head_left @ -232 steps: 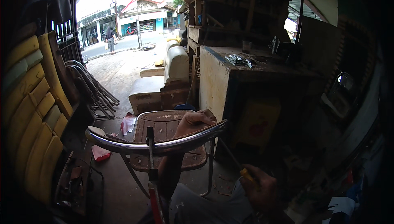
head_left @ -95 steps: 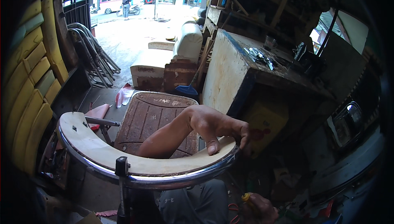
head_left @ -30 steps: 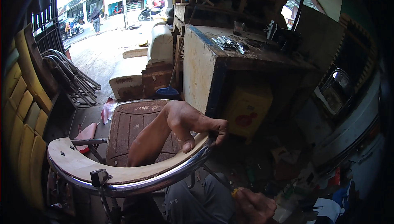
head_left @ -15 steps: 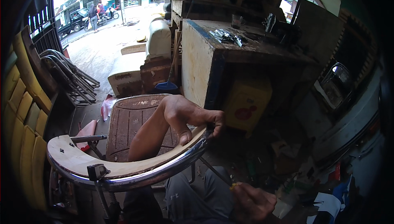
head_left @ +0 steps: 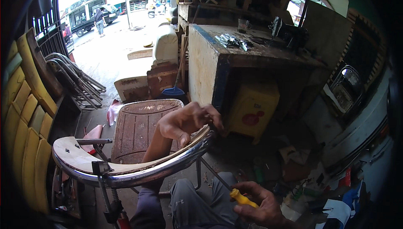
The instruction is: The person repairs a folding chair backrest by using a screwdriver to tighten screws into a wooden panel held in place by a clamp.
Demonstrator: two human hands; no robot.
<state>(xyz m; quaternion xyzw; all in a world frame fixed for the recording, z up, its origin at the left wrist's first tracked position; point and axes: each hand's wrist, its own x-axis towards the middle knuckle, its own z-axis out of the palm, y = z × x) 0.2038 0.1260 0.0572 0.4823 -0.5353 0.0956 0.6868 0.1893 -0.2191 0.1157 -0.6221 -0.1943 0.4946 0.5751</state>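
A curved chair backrest (head_left: 138, 177) with a chrome rim stands in front of me, a pale wooden panel (head_left: 79, 155) lining its inner side. From below, my left arm comes up inside the curve. My left hand (head_left: 184, 124) bends over the backrest's right end, thumb on the panel's edge and fingers curled over the outer side. Low on the right, my right hand (head_left: 262, 206) holds a screwdriver (head_left: 243, 198) by its yellow handle, its dark shaft slanting up-left toward the rim's underside. A black screw clamp (head_left: 102, 174) grips the backrest at its front left.
Behind the backrest is a brown chair seat (head_left: 147, 109). A worn workbench (head_left: 203, 65) carries metal strips (head_left: 231, 41) and a sewing machine (head_left: 285, 31); a yellow stool (head_left: 256, 111) stands underneath. Yellow cushions (head_left: 29, 132) line the left. Scraps (head_left: 336, 210) litter the right floor.
My right hand has turned, bringing the yellow screwdriver handle into plain view. My left fingers have lifted and shifted slightly left at the backrest's end. The backrest's right end sits slightly further left.
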